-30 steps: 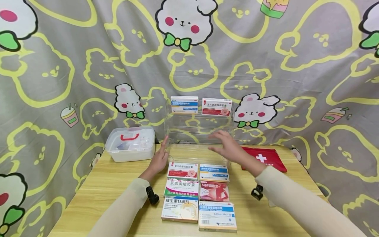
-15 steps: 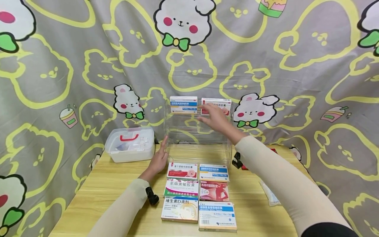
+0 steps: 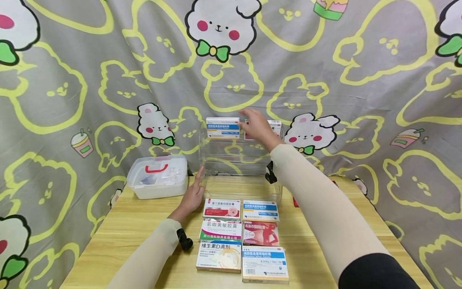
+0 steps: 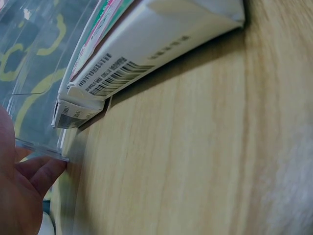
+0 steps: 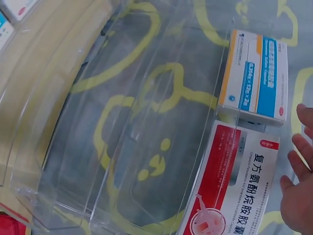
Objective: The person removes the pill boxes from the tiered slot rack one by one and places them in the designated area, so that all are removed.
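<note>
A clear tiered display stand (image 3: 238, 184) stands at the back of the table. My left hand (image 3: 193, 196) is at its lower left side; in the left wrist view, fingers (image 4: 48, 175) and thumb lie on either side of the stand's edge, lightly pinching it. On the top tier stand a blue-and-white medicine box (image 3: 222, 128) and a red-and-white medicine box (image 5: 230, 181). My right hand (image 3: 259, 127) is raised in front of the red-and-white box, partly hiding it in the head view. In the right wrist view its parted fingers (image 5: 301, 164) are beside the boxes, holding nothing.
Several medicine boxes (image 3: 221, 229) lie in two columns before the stand. A clear lidded case (image 3: 157, 180) with a red handle sits at the left. A red pouch (image 3: 296, 202) is mostly behind the right sleeve. A patterned curtain (image 3: 306, 36) hangs behind.
My right hand has moved up and slightly left, from the stand's middle to the top tier boxes. My left hand has stayed at the stand's lower left. The boxes have not moved.
</note>
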